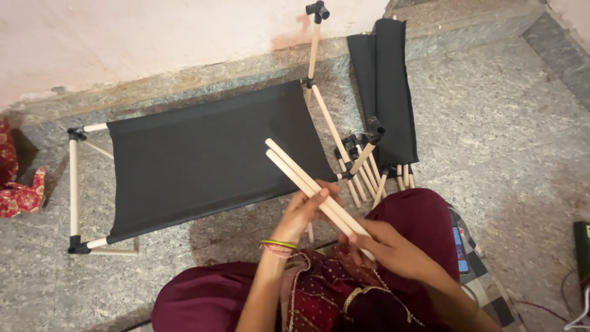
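Note:
Two cream plastic rods (295, 171) lie side by side in my hands, pointing up and to the left. My left hand (307, 212) grips them around the middle. My right hand (384, 246) holds their near ends over my maroon-clad lap. Just beyond the rods a black fabric shelf panel (209, 157) is stretched in a frame of cream rods with black corner connectors (77, 134), lying flat on the stone floor. An upright rod with a black connector (317, 9) rises from the frame's far right corner.
More black fabric (387, 86) lies folded to the right with several loose rods and connectors (365, 166) at its near end. A wall base runs along the far side. Red cloth (15, 184) sits at the left edge, a phone (460, 246) beside my right knee.

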